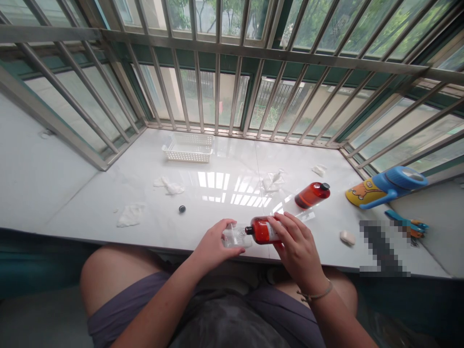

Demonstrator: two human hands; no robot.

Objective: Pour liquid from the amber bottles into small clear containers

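My left hand (pixel 216 244) is wrapped around a clear plastic container (pixel 236 236) near the front edge of the sill. In my right hand (pixel 296 241) is a reddish-brown bottle (pixel 260 230) with a white label, tipped on its side. Its uncapped black neck points left, at the mouth of the clear container; whether liquid is flowing I cannot tell. A loose black cap (pixel 181 209) lies on the white surface to the left. Behind my right hand stands a second reddish-brown bottle (pixel 312 195) with its black cap on.
A white perforated basket (pixel 187 148) sits by the barred window. Crumpled tissues (pixel 132 215) and a clear plastic piece (pixel 273 180) lie about. On the right are a blue and yellow flask (pixel 386 186), a pale lump (pixel 347 237), a blue-orange tool (pixel 408 223) and a blurred-out patch.
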